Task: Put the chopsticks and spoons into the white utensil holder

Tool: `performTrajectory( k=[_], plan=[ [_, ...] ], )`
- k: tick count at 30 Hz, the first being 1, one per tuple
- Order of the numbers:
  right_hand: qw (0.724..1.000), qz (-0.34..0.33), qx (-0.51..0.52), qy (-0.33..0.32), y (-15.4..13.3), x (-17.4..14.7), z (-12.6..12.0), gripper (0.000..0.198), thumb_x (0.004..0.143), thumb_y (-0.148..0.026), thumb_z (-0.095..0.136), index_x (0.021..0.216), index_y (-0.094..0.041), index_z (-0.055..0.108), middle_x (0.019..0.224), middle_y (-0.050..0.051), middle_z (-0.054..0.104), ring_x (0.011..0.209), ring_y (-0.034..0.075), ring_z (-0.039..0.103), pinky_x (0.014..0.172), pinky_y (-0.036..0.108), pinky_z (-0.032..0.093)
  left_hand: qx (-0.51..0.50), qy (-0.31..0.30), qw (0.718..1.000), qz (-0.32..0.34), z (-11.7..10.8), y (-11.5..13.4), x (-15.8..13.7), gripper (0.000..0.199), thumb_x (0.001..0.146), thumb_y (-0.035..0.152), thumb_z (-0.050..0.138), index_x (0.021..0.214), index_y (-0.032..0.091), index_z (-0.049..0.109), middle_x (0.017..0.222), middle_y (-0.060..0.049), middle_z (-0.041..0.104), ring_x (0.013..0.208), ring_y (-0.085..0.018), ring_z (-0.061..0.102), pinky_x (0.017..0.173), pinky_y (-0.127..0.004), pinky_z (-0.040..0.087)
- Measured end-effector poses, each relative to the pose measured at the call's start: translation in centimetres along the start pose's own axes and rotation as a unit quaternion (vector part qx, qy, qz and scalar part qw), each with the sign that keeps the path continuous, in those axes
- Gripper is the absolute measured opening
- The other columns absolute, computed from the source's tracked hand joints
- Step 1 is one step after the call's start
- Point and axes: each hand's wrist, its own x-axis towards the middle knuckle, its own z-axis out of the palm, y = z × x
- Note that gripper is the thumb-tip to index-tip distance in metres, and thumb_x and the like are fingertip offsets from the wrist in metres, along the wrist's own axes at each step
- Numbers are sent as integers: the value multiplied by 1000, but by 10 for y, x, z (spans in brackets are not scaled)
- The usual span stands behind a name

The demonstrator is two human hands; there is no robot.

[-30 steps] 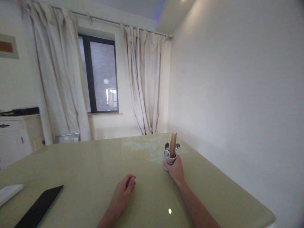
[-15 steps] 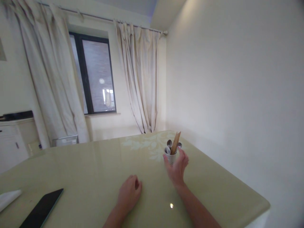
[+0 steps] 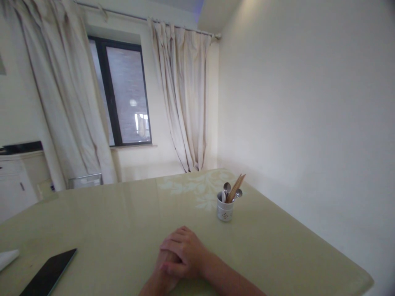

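Observation:
My right hand (image 3: 189,251) lies on top of my left hand (image 3: 163,273), its fingers wrapped over it. Both rest together near the table's front edge. Under the right palm the left fingers are hidden, so their pose does not show. Beyond the hands, a white cutlery cup (image 3: 224,212) with a punched pattern stands upright, touched by neither hand. Wooden chopsticks (image 3: 235,189) lean to the right in it, between two metal spoons, a left one (image 3: 227,187) and a right one (image 3: 238,193). A white handle-like piece (image 3: 224,196) also sticks up there.
The pale green glossy table (image 3: 117,230) reaches the right wall (image 3: 296,123). A dark flat tablet-like slab (image 3: 49,273) lies at front left, beside a white object (image 3: 8,258) cut off by the frame. Curtains (image 3: 188,98) and a window (image 3: 128,94) are behind.
My right hand has let go of the cutlery cup and come back left and nearer, onto my left hand. The cup stays standing, with its chopsticks leaning further right.

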Motion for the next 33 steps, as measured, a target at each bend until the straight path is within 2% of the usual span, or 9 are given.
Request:
performTrajectory(
  k=[4, 6, 10, 13, 16, 20, 25, 28, 33],
  plan=[
    [997, -61, 7, 42, 4, -11, -25, 52, 102, -62, 42, 122, -26, 73, 109, 8, 84, 89, 26, 75, 87, 42, 53, 61, -110, 991, 55, -2, 29, 9, 35, 83, 28, 63, 112, 34, 82, 114, -9, 83, 106, -32, 74, 93, -44, 64],
    [996, -68, 9, 55, 2, -13, -38, 48, 105, -53, 37, 124, -25, 72, 108, 9, 83, 89, 25, 73, 86, 41, 52, 88, -127, 980, 124, -9, 43, 13, 38, 85, 23, 59, 114, 32, 81, 115, -9, 83, 106, -31, 74, 97, -47, 62],
    [992, -44, -3, 119, -5, -10, -50, 44, 106, -46, 37, 121, -23, 71, 102, 10, 81, 87, 27, 69, 84, 43, 50, 146, -53, 955, 253, -32, 57, 14, 36, 88, 17, 56, 115, 28, 78, 110, -11, 82, 105, -30, 74, 100, -49, 60],
    [977, 15, -2, 211, -1, -13, -52, 50, 109, -52, 33, 112, -22, 73, 96, 11, 78, 87, 28, 69, 84, 44, 47, 162, 22, 950, 267, -45, 63, 14, 37, 92, 14, 56, 123, 25, 72, 112, -11, 81, 105, -27, 74, 101, -46, 58],
    [942, 103, 18, 318, 17, -20, -56, 62, 113, -51, 26, 86, -23, 74, 75, 6, 72, 73, 24, 66, 76, 40, 46, 152, 58, 961, 226, -49, 65, 13, 38, 95, 11, 53, 127, 24, 68, 108, -8, 80, 96, -23, 75, 90, -39, 60],
    [891, 181, 8, 416, 44, -29, -64, 61, 111, -57, 39, 63, -23, 54, 58, -2, 52, 59, 18, 52, 63, 32, 39, 114, 108, 978, 141, -53, 51, 10, 22, 101, 17, 50, 103, 24, 70, 87, -3, 77, 80, -21, 74, 78, -34, 59],
    [799, 280, -25, 531, 64, -37, -75, 44, 110, -56, 42, 81, -24, 50, 72, -4, 47, 66, 18, 47, 64, 30, 38, 54, 121, 991, -6, -65, 23, 11, 24, 102, 31, 49, 98, 24, 72, 86, -4, 79, 67, -19, 71, 69, -31, 59],
    [739, 329, -61, 585, 77, -42, -78, 41, 104, -63, 49, 93, -24, 50, 87, 1, 52, 81, 23, 52, 76, 36, 44, 21, 105, 992, -73, -69, 16, 14, 29, 101, 37, 47, 99, 24, 73, 86, -5, 79, 66, -20, 70, 70, -33, 59],
    [670, 440, -124, 585, 90, -44, -74, 79, 68, -78, 82, 115, -20, 56, 113, 18, 64, 107, 38, 59, 97, 52, 47, -10, 94, 989, -112, -69, 17, 19, 32, 98, 40, 45, 101, 22, 73, 94, -9, 80, 79, -24, 74, 80, -38, 60]
  ],
)
